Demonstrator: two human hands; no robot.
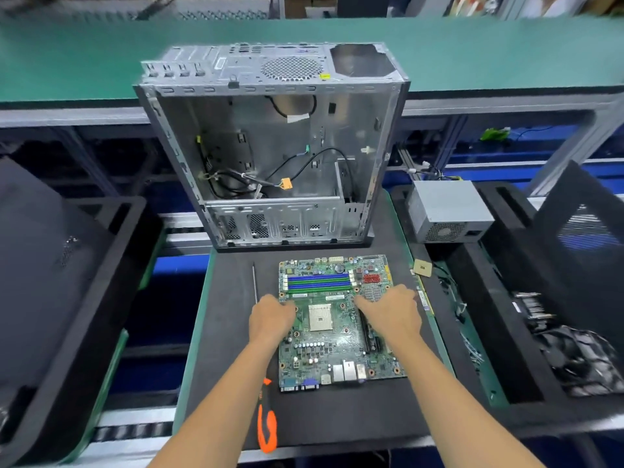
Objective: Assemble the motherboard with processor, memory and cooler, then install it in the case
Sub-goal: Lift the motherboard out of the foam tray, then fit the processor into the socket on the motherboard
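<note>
Your left hand (271, 315) and right hand (391, 310) rest flat, gripping nothing, on the green flat motherboard (337, 322) (mid-mat); hold it steady.

Computer assembly line; green conveyor (472, 45); foam parts trays (101, 265).

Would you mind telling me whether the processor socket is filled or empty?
Empty: the socket shows its bare pale grid, and the processor lies off the motherboard.
</note>
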